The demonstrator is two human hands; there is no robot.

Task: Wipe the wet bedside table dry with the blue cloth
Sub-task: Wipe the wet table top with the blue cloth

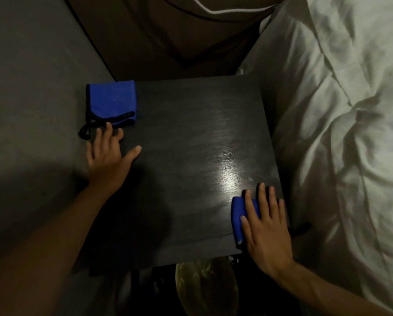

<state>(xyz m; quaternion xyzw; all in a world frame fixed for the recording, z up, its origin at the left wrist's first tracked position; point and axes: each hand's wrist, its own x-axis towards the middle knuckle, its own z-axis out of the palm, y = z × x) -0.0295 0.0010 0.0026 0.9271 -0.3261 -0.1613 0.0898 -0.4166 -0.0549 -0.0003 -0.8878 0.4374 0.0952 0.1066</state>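
A dark wooden bedside table fills the middle of the view, with a shiny wet patch near its right front. My right hand lies flat on a folded blue cloth at the table's front right corner, pressing it down. A second folded blue cloth with black trim lies at the back left corner. My left hand rests flat on the table's left edge, fingers spread, its fingertips just short of that second cloth.
A bed with rumpled white bedding runs along the table's right side. A grey wall stands to the left and a dark padded headboard behind. A round glossy object sits below the table's front edge.
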